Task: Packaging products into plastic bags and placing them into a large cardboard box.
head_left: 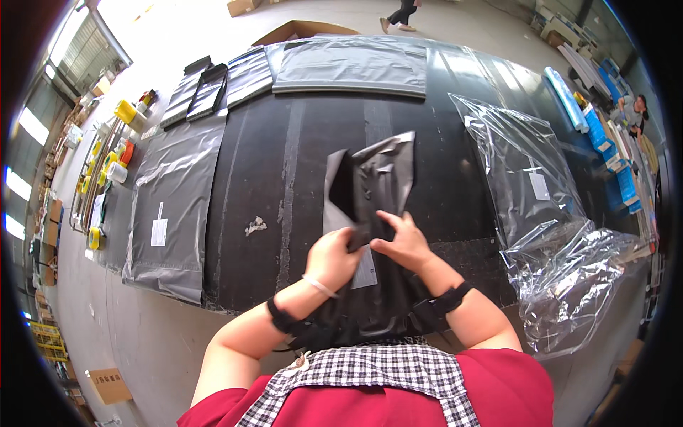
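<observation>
In front of my body is a dark grey plastic bag (388, 171), its far end raised and its mouth gaping on the left side. My left hand (333, 257) is closed on the bag's left edge, fingers wrapped round the film. Over the bag's right side is my right hand (409, 245), thumb and forefinger spread apart, touching or very near the film. A white label (365, 270) shows on the bag between my wrists. The bag's near end hangs down toward my apron and is partly hidden by my arms.
The black table (263, 185) carries a large grey bag (174, 206) on the left and folded grey bags (348, 67) along the far edge. Clear plastic film (526, 171) spills over the right edge. Tape rolls (117, 171) lie left; a person (631, 114) is far right.
</observation>
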Available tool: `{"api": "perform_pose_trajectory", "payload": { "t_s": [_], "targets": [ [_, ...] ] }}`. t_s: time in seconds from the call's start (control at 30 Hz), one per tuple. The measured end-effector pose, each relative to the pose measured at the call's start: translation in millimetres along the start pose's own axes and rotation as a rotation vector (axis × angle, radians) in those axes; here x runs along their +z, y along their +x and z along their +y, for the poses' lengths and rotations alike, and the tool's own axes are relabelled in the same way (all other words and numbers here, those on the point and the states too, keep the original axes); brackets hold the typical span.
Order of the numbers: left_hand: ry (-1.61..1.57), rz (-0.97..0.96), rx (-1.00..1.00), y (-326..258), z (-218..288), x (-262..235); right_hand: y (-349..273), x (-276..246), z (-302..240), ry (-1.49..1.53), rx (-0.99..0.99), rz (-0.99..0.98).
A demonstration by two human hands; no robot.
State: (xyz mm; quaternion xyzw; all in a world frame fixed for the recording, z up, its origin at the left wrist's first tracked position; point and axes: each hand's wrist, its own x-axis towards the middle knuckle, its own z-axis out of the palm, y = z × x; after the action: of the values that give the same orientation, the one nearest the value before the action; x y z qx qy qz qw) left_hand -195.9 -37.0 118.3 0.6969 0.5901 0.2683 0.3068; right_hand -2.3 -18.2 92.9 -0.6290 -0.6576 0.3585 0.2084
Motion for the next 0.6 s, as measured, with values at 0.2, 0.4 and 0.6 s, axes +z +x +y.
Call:
{"api": "perform_pose_trajectory", "payload": {
  "t_s": [0.2, 0.4, 0.6],
  "targets": [
    [-0.194, -0.266, -0.160, 12.4, -2.4, 63.1, 16.2, 18.7, 14.0, 0.134, 0.235, 0.135],
    [-0.727, -0.453, -0.017, -12.3, 19.7, 11.3, -11.4, -14.5, 27.4, 0.143, -0.103, 0.437],
    [-0.647, -0.245, 0.249, 15.7, 57.3, -8.9, -200.8, -182.3, -45.1, 0.230, -0.180, 0.721]
  ]
}}
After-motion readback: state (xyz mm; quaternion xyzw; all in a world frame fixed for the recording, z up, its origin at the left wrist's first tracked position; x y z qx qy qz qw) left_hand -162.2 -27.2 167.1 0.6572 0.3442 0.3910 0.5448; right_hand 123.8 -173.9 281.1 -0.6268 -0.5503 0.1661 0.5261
